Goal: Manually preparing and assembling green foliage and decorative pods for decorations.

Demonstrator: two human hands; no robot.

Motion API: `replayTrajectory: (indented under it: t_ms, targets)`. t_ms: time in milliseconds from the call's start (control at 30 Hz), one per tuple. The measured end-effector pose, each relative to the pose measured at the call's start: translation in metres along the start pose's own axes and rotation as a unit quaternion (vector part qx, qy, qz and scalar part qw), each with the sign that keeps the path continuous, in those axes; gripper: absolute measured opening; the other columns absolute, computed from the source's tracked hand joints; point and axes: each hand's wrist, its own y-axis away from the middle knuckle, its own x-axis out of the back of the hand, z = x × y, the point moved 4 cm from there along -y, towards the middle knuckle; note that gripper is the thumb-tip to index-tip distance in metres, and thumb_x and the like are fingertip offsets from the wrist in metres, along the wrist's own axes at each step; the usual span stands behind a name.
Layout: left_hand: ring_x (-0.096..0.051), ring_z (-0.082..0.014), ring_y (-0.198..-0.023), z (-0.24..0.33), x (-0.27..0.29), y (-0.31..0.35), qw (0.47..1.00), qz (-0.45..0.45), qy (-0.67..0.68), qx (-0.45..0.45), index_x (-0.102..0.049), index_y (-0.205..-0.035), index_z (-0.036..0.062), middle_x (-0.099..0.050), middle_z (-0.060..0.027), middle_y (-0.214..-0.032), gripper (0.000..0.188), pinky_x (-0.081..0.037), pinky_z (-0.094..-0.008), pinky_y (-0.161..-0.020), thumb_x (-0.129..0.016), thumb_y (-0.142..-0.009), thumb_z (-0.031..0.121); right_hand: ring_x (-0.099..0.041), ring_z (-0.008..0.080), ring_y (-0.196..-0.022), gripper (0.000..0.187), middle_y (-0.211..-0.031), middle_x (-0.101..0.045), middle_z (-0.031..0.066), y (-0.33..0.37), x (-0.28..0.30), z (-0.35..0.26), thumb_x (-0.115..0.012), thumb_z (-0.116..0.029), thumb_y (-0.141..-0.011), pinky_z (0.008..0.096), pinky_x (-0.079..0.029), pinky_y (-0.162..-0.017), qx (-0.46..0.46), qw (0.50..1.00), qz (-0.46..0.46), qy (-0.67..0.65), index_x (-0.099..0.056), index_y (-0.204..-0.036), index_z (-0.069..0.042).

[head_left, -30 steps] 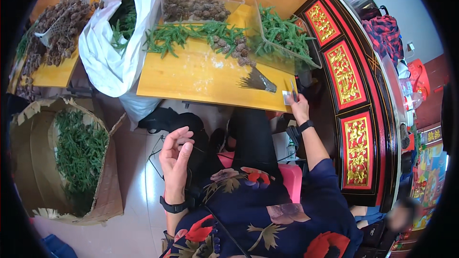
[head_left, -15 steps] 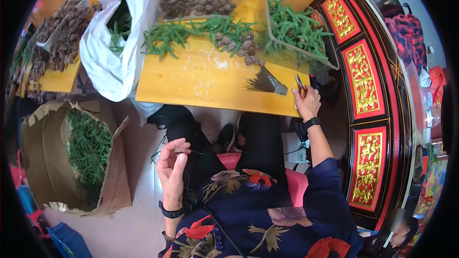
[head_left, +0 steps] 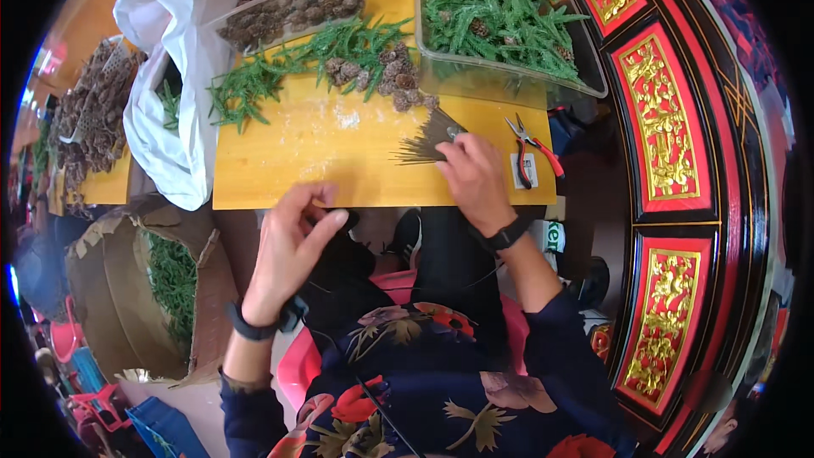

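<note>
A fanned bundle of thin brown wires [head_left: 426, 137] lies on the yellow table near its right side. My right hand [head_left: 476, 178] reaches over its gathered end, fingers bent and pinching at the wires. Just in front of the table's near edge is my left hand [head_left: 292, 242], its fingers curled and thumb apart, the fingertips slightly blurred; I see nothing in it. Red-handled pliers [head_left: 526, 157] rest at the right edge of the table, jaws parted, on a small white card. Brown pine cones [head_left: 398, 80] and green artificial sprigs [head_left: 348, 47] lie farther back.
At the back stand a clear bin of pine cones [head_left: 297, 8] and a clear bin of green sprigs [head_left: 500, 17]. A white plastic bag [head_left: 191, 153] hangs at the table's left. Below it is a cardboard box [head_left: 110, 297]. A carved red-and-gold panel [head_left: 657, 119] borders the right.
The pliers, which my right hand was holding, now lie on the table. That hand has moved left onto the wires. My left hand has risen toward the table edge. The view has shifted.
</note>
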Motion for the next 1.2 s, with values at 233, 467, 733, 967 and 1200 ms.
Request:
replayTrajectory:
  t_ms: [233, 467, 733, 967, 1200]
  targets:
    - [-0.065, -0.0306, -0.082, 0.014, -0.026, -0.131, 0.948, 0.077, -0.281, -0.125, -0.060, -0.116, 0.0093, -0.065, -0.0146, -0.097, 0.039, -0.052, -0.0389, -0.068, -0.071, -0.080, 0.020, -0.057, 0.0283, -0.086, 0.011, -0.090, -0.056, 0.0091, 0.010, -0.023, 0.010, -0.064, -0.006, -0.080, 0.0385, -0.043, -0.074, -0.036, 0.999, 0.011, -0.025, -0.061, -0.090, -0.006]
    - [-0.065, -0.0324, -0.087, -0.007, -0.040, -0.184, 0.896, 0.122, -0.416, -0.098, -0.062, -0.112, 0.0079, -0.065, -0.0156, -0.101, 0.034, -0.052, -0.0427, -0.074, -0.069, -0.081, 0.019, -0.057, 0.0303, -0.084, 0.007, -0.089, -0.056, 0.0098, 0.008, -0.024, 0.003, -0.060, -0.006, -0.084, 0.0400, -0.043, -0.073, -0.033, 0.999, 0.005, -0.021, -0.059, -0.091, -0.004]
    - [-0.067, -0.0268, -0.081, -0.011, -0.035, -0.159, 0.950, 0.126, -0.282, -0.047, -0.062, -0.110, 0.0074, -0.066, -0.0147, -0.096, 0.033, -0.052, -0.0369, -0.070, -0.071, -0.080, 0.016, -0.057, 0.0336, -0.084, 0.005, -0.090, -0.053, 0.0129, 0.005, -0.026, 0.009, -0.055, -0.005, -0.086, 0.0425, -0.045, -0.071, -0.014, 0.998, -0.065, -0.012, -0.056, -0.091, -0.003]
    - [-0.065, -0.0127, -0.079, -0.017, -0.017, -0.067, 0.971, 0.188, 0.143, -0.015, -0.059, -0.117, 0.0044, -0.063, -0.0034, -0.088, 0.031, -0.049, -0.0245, -0.064, -0.066, -0.087, 0.011, -0.057, 0.0351, -0.084, 0.005, -0.090, -0.053, 0.0144, 0.003, -0.032, 0.013, -0.052, -0.004, -0.087, 0.0427, -0.045, -0.072, -0.027, 0.995, -0.093, 0.009, -0.052, -0.092, -0.003]
    - [-0.065, -0.0137, -0.087, -0.034, -0.029, 0.002, 0.954, 0.154, 0.248, 0.071, -0.056, -0.124, 0.0023, -0.062, -0.0036, -0.100, 0.032, -0.049, -0.0220, -0.071, -0.059, -0.093, 0.009, -0.056, 0.0342, -0.081, 0.004, -0.082, -0.053, 0.0134, -0.009, -0.020, 0.006, -0.049, -0.005, -0.091, 0.0397, -0.044, -0.071, -0.065, 0.993, -0.019, -0.102, -0.047, -0.091, -0.002]
